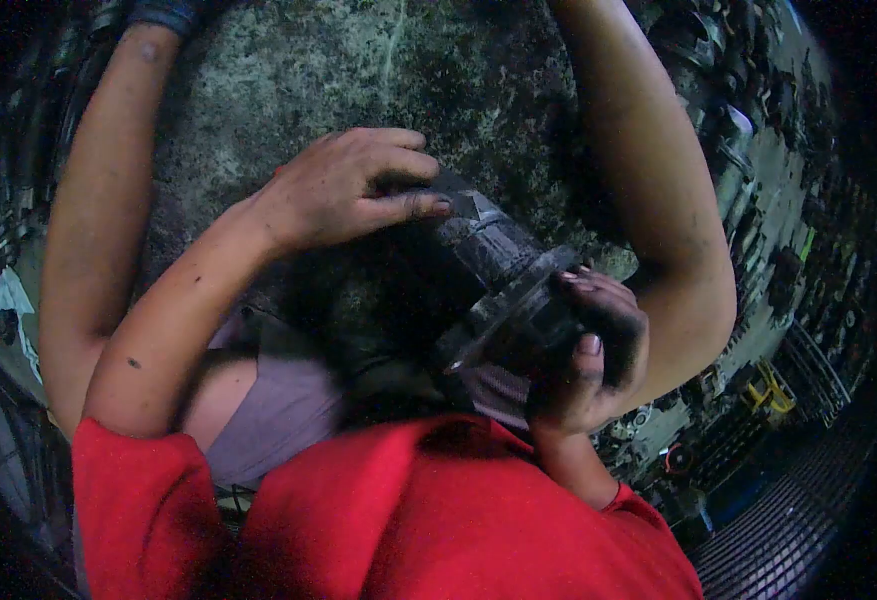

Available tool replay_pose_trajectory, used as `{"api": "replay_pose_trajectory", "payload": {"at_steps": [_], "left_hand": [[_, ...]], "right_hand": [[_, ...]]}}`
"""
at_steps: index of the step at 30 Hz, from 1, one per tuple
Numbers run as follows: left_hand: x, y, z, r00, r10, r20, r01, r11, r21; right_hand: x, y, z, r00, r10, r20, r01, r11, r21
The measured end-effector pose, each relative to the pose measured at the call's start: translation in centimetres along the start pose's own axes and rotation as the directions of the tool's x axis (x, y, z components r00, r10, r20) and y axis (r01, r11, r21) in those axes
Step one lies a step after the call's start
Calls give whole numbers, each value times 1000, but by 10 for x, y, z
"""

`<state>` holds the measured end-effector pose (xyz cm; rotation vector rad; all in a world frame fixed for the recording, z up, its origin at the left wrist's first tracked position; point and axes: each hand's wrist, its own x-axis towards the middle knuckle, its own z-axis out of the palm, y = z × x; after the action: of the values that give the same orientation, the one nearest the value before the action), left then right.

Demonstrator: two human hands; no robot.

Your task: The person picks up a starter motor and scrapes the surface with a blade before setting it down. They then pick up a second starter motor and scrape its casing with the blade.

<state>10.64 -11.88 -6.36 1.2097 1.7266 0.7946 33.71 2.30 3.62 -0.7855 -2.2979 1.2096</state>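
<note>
A dark, greasy metal part with a wide flange and a narrower ribbed shaft (493,245) is held at a tilt above my lap. My right hand (598,340) grips its wide lower end, the fingertips over the flange edge and the thumb on the near side. At the narrow upper end is my left hand (363,190), its fingers curled and the thumb stretched towards the shaft tip. Deep shadow hides what lies between the left fingers and thumb.
Stained concrete floor (288,80) stretches out in front, between my bare legs. Many dark metal parts are heaped at the right. A yellow object (770,390) and a black grid-like crate (788,530) stand at the lower right. A pale cloth (8,300) lies at the left.
</note>
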Motion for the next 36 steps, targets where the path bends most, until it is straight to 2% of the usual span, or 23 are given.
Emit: {"api": "replay_pose_trajectory", "payload": {"at_steps": [2,4,8,9,10,11,13,14,16,20,22,26,28,29,31,35,36], "left_hand": [[-2,-3,2,1000,14,-10,-14,1000,-1],[-9,-11,5,993,96,-67,-98,995,-27],[-2,-5,4,1000,6,28,-7,999,33],[-2,-11,13,979,142,-148,-142,990,15],[-3,-15,18,909,267,-320,-275,961,21],[-4,-14,15,909,268,-320,-276,961,21],[-6,-10,8,971,207,-120,-204,978,39],[-5,-10,9,971,207,-120,-203,978,42],[-2,-12,13,934,238,-267,-235,971,44],[-3,-20,19,946,245,-212,-249,969,10],[-6,-16,18,915,278,-294,-272,960,62],[-4,-15,16,931,241,-274,-244,969,23],[-6,-12,8,977,197,-76,-196,980,23],[-6,-14,12,977,197,-77,-196,980,25],[-7,-21,25,917,254,-307,-247,967,62],[-4,-26,24,925,266,-272,-266,963,39],[-5,-21,17,960,219,-174,-220,975,10]], "right_hand": [[1,0,0,1000,-9,-1,9,1000,8],[1,0,0,1000,-5,0,5,1000,11],[1,-2,2,1000,7,-4,-7,999,35],[1,-2,2,1000,8,-3,-8,999,34],[1,0,2,1000,9,-1,-9,999,33],[1,1,1,1000,9,0,-9,999,33],[1,4,1,1000,-19,-10,19,1000,16],[1,5,1,999,-45,-19,45,999,2],[0,7,1,999,-35,-20,35,999,10],[-1,2,0,999,-17,-27,17,1000,-1],[-1,-1,0,1000,-7,-13,7,1000,7],[-1,1,-1,1000,-4,4,3,1000,12],[-1,3,-1,1000,-7,-7,7,1000,11],[-1,3,0,1000,-14,-20,15,1000,12],[-1,4,0,1000,-18,-21,19,1000,20],[-3,3,0,1000,7,-19,-6,1000,27],[-3,3,0,1000,5,-19,-5,1000,26]]}}
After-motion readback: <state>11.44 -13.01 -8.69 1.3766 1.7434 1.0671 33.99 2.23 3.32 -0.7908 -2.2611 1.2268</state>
